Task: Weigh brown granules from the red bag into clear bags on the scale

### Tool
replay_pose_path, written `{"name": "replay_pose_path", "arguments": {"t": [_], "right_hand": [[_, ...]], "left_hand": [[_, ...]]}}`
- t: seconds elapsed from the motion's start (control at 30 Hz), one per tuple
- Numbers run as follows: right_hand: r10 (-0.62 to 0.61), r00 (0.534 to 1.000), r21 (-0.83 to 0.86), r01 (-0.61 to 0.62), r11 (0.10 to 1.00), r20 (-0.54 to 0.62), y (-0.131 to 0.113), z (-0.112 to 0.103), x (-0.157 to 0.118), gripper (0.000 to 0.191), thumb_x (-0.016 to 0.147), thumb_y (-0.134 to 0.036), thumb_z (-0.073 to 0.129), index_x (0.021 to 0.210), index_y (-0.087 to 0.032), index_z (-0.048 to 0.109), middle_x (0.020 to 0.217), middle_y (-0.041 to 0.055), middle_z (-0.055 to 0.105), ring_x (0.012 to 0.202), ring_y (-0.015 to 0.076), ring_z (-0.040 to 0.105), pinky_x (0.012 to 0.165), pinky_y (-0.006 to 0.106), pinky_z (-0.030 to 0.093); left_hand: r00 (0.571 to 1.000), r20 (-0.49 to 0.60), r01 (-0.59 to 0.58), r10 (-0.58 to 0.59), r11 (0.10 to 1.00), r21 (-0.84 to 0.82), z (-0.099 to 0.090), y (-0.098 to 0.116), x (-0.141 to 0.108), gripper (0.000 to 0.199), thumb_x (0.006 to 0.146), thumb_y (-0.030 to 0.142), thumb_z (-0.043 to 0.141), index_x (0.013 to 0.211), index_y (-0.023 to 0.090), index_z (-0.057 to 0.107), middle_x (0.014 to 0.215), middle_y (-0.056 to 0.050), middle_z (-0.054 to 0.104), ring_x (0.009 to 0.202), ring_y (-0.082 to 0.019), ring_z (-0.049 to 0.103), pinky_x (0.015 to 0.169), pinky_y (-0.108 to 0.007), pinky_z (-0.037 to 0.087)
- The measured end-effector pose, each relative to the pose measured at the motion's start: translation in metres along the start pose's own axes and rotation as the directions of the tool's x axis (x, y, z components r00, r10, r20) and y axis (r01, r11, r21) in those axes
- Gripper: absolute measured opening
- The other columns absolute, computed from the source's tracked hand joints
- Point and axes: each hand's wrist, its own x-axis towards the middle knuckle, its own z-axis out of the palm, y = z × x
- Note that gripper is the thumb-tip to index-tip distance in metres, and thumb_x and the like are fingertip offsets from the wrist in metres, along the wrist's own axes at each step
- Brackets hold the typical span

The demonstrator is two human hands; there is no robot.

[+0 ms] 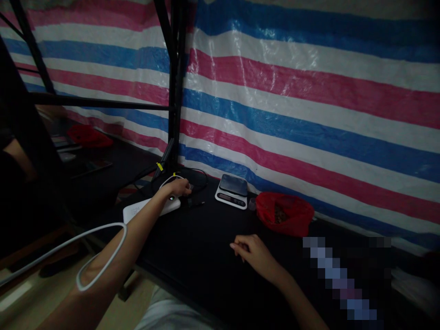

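Head view: the left hand (178,187) curls its grip near the white, round-cornered power bank (135,211) on the black desk (192,247); the right hand (249,251) curls too (whether either pinches anything, I cannot tell). The thin white cable (117,224) crossing the left forearm (137,238) could snag if that arm jerks.

From where I stand, the desk (192,243) presents a smooth, matt black top. Beyond its far edge, the striped sheet (292,96) looks like woven plastic: creased, with glossy highlights. The black frame (176,82) at the desk's far left corner appears to be painted metal, low in sheen. Along the far edge, the scale (231,200) combines a white plastic housing with a smooth, dark, faintly reflective platform; the red bag (299,214) is thin, wrinkled plastic. Toward the left edge, the power bank (168,206) has a smooth white plastic-looking casing. The white cable (103,225) has a smooth plastic-like jacket.
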Motion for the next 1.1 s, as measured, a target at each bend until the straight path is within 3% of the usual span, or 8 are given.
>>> {"name": "replay_pose_path", "arguments": {"t": [0.07, 0.17, 0.27, 0.33, 0.5, 0.8, 1.0, 1.1], "right_hand": [[-0.004, 1.0, 0.001, 0.004, 1.0, -0.001, -0.001, -0.001, 0.0, 0.034, 0.084, -0.041, 0.042, 0.064, -0.017, 0.056, 0.052, -0.0022, 0.055, 0.049, 0.0082, 0.052, 0.05, 0.018, 0.033], [0.005, 1.0, 0.005, -0.005, 1.0, 0.005, -0.002, -0.002, 0.0, 0.034, 0.084, -0.04, 0.042, 0.064, -0.017, 0.056, 0.052, -0.0022, 0.054, 0.049, 0.0081, 0.051, 0.05, 0.018, 0.032], [0.007, 1.0, 0.007, -0.007, 1.0, 0.008, -0.002, -0.002, 0.0, 0.034, 0.084, -0.04, 0.042, 0.064, -0.017, 0.056, 0.051, -0.0023, 0.054, 0.049, 0.008, 0.051, 0.05, 0.018, 0.032], [0.004, 1.0, 0.003, -0.004, 1.0, 0.007, -0.002, -0.002, 0.0, 0.034, 0.084, -0.04, 0.042, 0.064, -0.017, 0.056, 0.052, -0.0025, 0.054, 0.049, 0.008, 0.051, 0.05, 0.018, 0.032], [-0.002, 1.0, -0.017, 0.002, 1.0, -0.004, -0.003, -0.002, -0.001, 0.034, 0.084, -0.04, 0.042, 0.064, -0.017, 0.056, 0.053, -0.002, 0.055, 0.051, 0.0085, 0.052, 0.051, 0.018, 0.032], [-0.001, 1.0, -0.013, 0.001, 1.0, 0.006, -0.005, -0.005, -0.002, 0.034, 0.084, -0.04, 0.042, 0.065, -0.017, 0.057, 0.051, -0.0023, 0.054, 0.049, 0.0082, 0.051, 0.051, 0.018, 0.032], [-0.018, 1.0, -0.014, 0.018, 1.0, -0.002, -0.004, -0.005, -0.002, 0.033, 0.084, -0.039, 0.042, 0.064, -0.017, 0.056, 0.051, -0.0024, 0.054, 0.05, 0.0086, 0.052, 0.053, 0.019, 0.033], [-0.011, 1.0, -0.003, 0.011, 1.0, -0.001, -0.004, -0.004, -0.002, 0.033, 0.084, -0.039, 0.042, 0.064, -0.017, 0.055, 0.052, -0.0022, 0.054, 0.05, 0.0089, 0.052, 0.052, 0.019, 0.033]], "left_hand": [[0.998, 0.045, -0.045, 0.046, 0.999, -0.016, 0.001, 0.0, 0.002, 0.021, 0.07, 0.021, 0.045, 0.063, 0.013, 0.063, 0.064, -0.003, 0.063, 0.058, -0.012, 0.056, 0.053, -0.019, 0.037], [1.0, 0.021, 0.002, -0.002, 1.0, 0.031, -0.002, 0.001, 0.001, 0.028, 0.074, 0.027, 0.042, 0.066, 0.015, 0.065, 0.066, -0.004, 0.064, 0.059, -0.014, 0.056, 0.055, -0.021, 0.038], [0.984, -0.131, 0.144, -0.121, 0.973, 0.182, -0.006, 0.005, -0.004, 0.029, 0.076, 0.032, 0.043, 0.074, 0.015, 0.067, 0.078, -0.009, 0.066, 0.072, -0.021, 0.06, 0.063, -0.026, 0.04], [0.949, -0.264, 0.246, -0.174, 0.93, 0.271, -0.006, 0.009, -0.008, 0.029, 0.075, 0.031, 0.046, 0.081, 0.012, 0.067, 0.086, -0.014, 0.065, 0.083, -0.025, 0.06, 0.069, -0.03, 0.04], [0.861, -0.491, 0.344, -0.132, 0.863, 0.371, 0.001, 0.024, -0.015, 0.027, 0.075, 0.024, 0.049, 0.086, 0.005, 0.064, 0.088, -0.02, 0.064, 0.088, -0.029, 0.058, 0.074, -0.034, 0.038], [0.875, -0.474, 0.309, -0.095, 0.865, 0.396, 0.003, 0.033, -0.017, 0.022, 0.077, 0.017, 0.046, 0.09, 0.007, 0.061, 0.09, -0.017, 0.063, 0.086, -0.028, 0.059, 0.068, -0.031, 0.038], [0.907, -0.42, 0.22, -0.029, 0.883, 0.414, 0.011, 0.036, -0.01, 0.034, 0.081, 0.036, 0.048, 0.093, 0.007, 0.061, 0.09, -0.019, 0.063, 0.087, -0.029, 0.058, 0.071, -0.033, 0.037], [0.927, -0.376, 0.177, 0.004, 0.878, 0.445, 0.017, 0.037, -0.005, 0.034, 0.08, 0.037, 0.05, 0.089, 0.007, 0.063, 0.087, -0.02, 0.063, 0.088, -0.029, 0.058, 0.077, -0.036, 0.034]]}}
